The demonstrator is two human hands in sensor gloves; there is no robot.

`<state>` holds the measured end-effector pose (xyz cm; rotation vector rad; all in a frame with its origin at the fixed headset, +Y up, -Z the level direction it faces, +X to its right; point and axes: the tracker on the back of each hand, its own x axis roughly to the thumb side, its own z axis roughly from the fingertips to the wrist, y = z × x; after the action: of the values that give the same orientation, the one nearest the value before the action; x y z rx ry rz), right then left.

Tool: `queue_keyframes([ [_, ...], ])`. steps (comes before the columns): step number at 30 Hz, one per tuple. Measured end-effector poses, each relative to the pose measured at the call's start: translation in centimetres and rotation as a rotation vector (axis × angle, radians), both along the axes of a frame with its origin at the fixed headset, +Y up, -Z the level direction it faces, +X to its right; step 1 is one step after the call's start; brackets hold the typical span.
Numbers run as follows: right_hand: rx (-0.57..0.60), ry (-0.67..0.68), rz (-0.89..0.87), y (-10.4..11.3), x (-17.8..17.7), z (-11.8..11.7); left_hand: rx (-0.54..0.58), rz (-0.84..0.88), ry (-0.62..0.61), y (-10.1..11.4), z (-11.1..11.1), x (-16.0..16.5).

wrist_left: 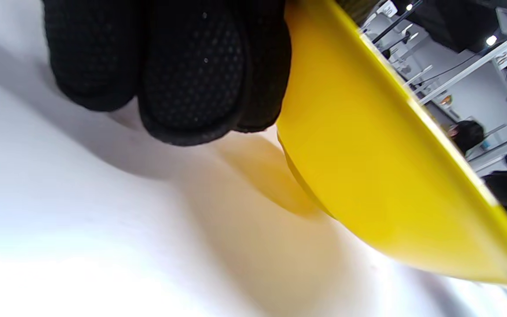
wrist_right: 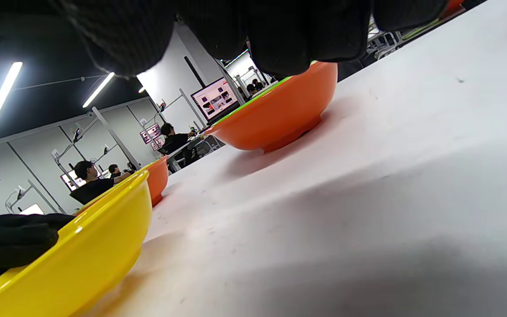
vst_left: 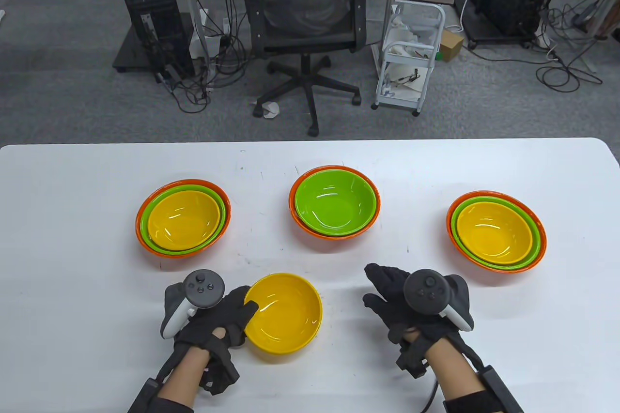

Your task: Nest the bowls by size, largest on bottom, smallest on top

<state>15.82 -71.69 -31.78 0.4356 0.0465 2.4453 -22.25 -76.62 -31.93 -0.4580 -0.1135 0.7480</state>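
Note:
A loose yellow bowl (vst_left: 286,312) sits near the table's front, left of centre. My left hand (vst_left: 242,316) grips its left rim, thumb over the edge and fingers (wrist_left: 192,79) against its outer wall (wrist_left: 368,176). The middle stack (vst_left: 334,202) is a green bowl inside an orange one. The left stack (vst_left: 184,219) and right stack (vst_left: 496,231) each hold yellow in green in orange. My right hand (vst_left: 382,294) hovers open and empty, fingers spread, right of the yellow bowl. The right wrist view shows the yellow bowl (wrist_right: 82,255) and the middle stack's orange bowl (wrist_right: 280,114).
The white table (vst_left: 97,171) ends at a far edge behind the stacks. Beyond it stand an office chair (vst_left: 305,21), a white cart (vst_left: 411,54) and cables on the floor. Bare table lies between the yellow bowl and the middle stack.

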Motion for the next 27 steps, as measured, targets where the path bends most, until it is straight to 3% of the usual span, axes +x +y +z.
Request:
queue_keyframes([
  [16, -0.209, 0.012, -0.196, -1.2, -1.5, 0.1, 0.065, 0.096, -0.137, 0.8, 1.0, 3.4],
  [27, -0.253, 0.013, -0.229, -1.6, -2.2, 0.1, 0.072, 0.11, -0.185, 1.0, 1.3, 4.2],
])
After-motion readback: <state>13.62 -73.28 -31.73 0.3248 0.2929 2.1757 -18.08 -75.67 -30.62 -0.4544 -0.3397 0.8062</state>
